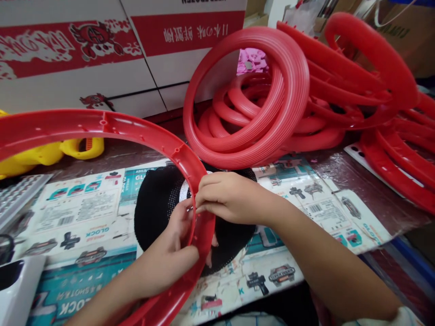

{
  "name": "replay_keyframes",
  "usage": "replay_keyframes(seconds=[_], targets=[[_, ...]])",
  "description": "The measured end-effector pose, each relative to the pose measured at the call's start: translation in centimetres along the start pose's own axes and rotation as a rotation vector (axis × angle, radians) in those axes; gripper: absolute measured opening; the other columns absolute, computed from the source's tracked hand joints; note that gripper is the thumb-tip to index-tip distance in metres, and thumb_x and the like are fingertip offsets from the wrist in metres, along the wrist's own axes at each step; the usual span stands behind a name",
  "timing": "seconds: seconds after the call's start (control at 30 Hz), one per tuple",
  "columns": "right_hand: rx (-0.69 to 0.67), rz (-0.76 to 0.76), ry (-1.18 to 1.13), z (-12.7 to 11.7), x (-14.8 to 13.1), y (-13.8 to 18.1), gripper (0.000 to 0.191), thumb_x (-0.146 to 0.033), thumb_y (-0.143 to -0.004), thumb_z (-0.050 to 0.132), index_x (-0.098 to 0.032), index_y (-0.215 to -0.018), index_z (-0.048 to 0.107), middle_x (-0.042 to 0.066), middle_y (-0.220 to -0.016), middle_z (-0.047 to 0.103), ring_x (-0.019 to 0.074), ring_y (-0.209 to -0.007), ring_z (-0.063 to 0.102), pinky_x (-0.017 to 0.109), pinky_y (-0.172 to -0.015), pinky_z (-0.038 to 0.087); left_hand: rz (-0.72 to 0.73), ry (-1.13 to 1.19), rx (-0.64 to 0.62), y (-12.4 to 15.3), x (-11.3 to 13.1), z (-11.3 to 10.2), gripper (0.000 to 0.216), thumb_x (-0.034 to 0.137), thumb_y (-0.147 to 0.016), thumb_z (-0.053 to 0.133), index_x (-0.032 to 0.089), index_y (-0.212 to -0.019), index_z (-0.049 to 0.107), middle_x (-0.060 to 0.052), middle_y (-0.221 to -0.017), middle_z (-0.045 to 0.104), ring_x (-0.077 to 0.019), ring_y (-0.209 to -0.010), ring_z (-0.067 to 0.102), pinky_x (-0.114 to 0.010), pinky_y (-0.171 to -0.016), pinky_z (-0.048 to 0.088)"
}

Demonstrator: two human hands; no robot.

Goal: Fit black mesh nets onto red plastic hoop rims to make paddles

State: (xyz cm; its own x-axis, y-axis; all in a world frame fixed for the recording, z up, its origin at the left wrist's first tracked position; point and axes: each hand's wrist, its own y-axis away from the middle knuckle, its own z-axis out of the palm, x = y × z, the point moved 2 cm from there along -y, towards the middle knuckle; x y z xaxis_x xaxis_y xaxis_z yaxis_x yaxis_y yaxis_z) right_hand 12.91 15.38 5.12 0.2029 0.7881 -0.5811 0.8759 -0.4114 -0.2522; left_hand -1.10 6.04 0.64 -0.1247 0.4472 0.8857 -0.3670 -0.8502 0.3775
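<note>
A big red plastic ring point(112, 127) stands tilted close in front of me, its right arc running down between my hands. My left hand point(175, 246) grips that arc from inside, fingers curled round it. My right hand point(226, 197) pinches the ring's edge from the outer side, fingers pressed together where a piece of black mesh fabric point(156, 203) meets the rim. The mesh lies on the table behind the ring, with a white band showing on it.
A heap of more red rings point(292, 90) fills the back right. White and red cardboard boxes point(102, 50) stand behind. Yellow plastic parts point(81, 147) lie at the left. Printed packaging sheets point(84, 208) cover the table; a pink part point(253, 61) sits behind the heap.
</note>
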Motion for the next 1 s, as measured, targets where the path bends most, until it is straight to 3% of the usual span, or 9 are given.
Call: replay_keyframes(seconds=[0.13, 0.23, 0.33, 0.53, 0.67, 0.8, 0.9, 1.0], targets=[[-0.009, -0.015, 0.047, 0.0, -0.3, -0.1, 0.012, -0.008, -0.088, 0.059, -0.010, -0.082, 0.069, 0.005, -0.082, 0.062, 0.0135, -0.079, 0.058, 0.024, -0.075, 0.047, 0.027, 0.048, 0.000, 0.1, -0.3, -0.1, 0.065, 0.016, -0.075, 0.055, 0.026, -0.130, 0.022, -0.001, -0.090, 0.067, -0.0161, -0.067, 0.064, -0.031, -0.064, 0.052], [-0.025, -0.023, 0.123, 0.1, -0.6, -0.1, 0.013, -0.010, -0.089, 0.057, -0.010, -0.083, 0.069, 0.006, -0.083, 0.063, 0.0145, -0.080, 0.058, 0.025, -0.076, 0.047, 0.021, 0.118, 0.022, 0.1, -0.5, 0.0, 0.049, 0.030, -0.085, 0.051, 0.023, -0.127, 0.026, -0.004, -0.087, 0.069, -0.0185, -0.063, 0.065, -0.033, -0.061, 0.052], [-0.045, -0.030, 0.210, 0.2, -0.6, -0.1, 0.015, -0.011, -0.091, 0.055, -0.011, -0.085, 0.068, 0.008, -0.087, 0.064, 0.0157, -0.083, 0.057, 0.028, -0.078, 0.046, 0.040, 0.046, 0.077, 0.0, -0.5, 0.0, 0.033, 0.036, -0.094, 0.044, 0.022, -0.121, 0.031, -0.004, -0.082, 0.069, -0.0181, -0.060, 0.065, -0.032, -0.058, 0.053], [0.000, 0.008, 0.321, 0.4, -0.4, 0.2, 0.018, -0.024, -0.091, 0.059, -0.013, -0.080, 0.068, 0.004, -0.079, 0.062, 0.0153, -0.076, 0.056, 0.027, -0.069, 0.041, 0.012, 0.024, 0.109, -0.3, -0.9, -0.1, 0.040, 0.047, -0.088, 0.057, 0.023, -0.111, 0.035, -0.005, -0.074, 0.071, -0.0208, -0.052, 0.067, -0.032, -0.051, 0.055], [0.038, 0.047, 0.325, 0.6, -0.4, 0.2, 0.020, -0.029, -0.088, 0.065, -0.014, -0.076, 0.067, 0.003, -0.075, 0.061, 0.0150, -0.073, 0.055, 0.027, -0.063, 0.038, -0.031, 0.062, 0.203, -0.5, -1.0, 0.0, 0.048, 0.044, -0.079, 0.066, 0.023, -0.110, 0.036, -0.002, -0.068, 0.070, -0.0216, -0.046, 0.065, -0.032, -0.043, 0.054], [0.008, 0.023, 0.335, 1.0, -0.5, 0.0, 0.012, -0.015, -0.090, 0.057, -0.013, -0.084, 0.067, 0.005, -0.085, 0.065, 0.0153, -0.079, 0.055, 0.028, -0.072, 0.042, -0.036, 0.070, 0.294, -0.6, -0.9, 0.0, 0.063, 0.031, -0.070, 0.069, 0.026, -0.122, 0.034, -0.002, -0.083, 0.070, -0.0210, -0.050, 0.067, -0.029, -0.041, 0.053], [-0.010, -0.040, 0.417, 0.9, -0.6, 0.2, 0.012, -0.009, -0.087, 0.056, -0.012, -0.088, 0.067, 0.006, -0.088, 0.065, 0.0169, -0.083, 0.054, 0.030, -0.076, 0.042, -0.069, 0.051, 0.286, -0.7, -0.6, -0.1, 0.064, 0.026, -0.069, 0.067, 0.025, -0.125, 0.036, -0.001, -0.083, 0.069, -0.0183, -0.050, 0.066, -0.028, -0.043, 0.052], [0.006, -0.073, 0.516, 0.7, -0.9, 0.4, 0.014, -0.007, -0.087, 0.054, -0.012, -0.084, 0.067, 0.006, -0.083, 0.063, 0.0176, -0.077, 0.050, 0.031, -0.070, 0.039, -0.104, 0.025, 0.262, -0.6, -0.2, 0.0, 0.058, 0.024, -0.072, 0.065, 0.025, -0.123, 0.037, 0.002, -0.078, 0.067, -0.0165, -0.050, 0.064, -0.028, -0.046, 0.053]])
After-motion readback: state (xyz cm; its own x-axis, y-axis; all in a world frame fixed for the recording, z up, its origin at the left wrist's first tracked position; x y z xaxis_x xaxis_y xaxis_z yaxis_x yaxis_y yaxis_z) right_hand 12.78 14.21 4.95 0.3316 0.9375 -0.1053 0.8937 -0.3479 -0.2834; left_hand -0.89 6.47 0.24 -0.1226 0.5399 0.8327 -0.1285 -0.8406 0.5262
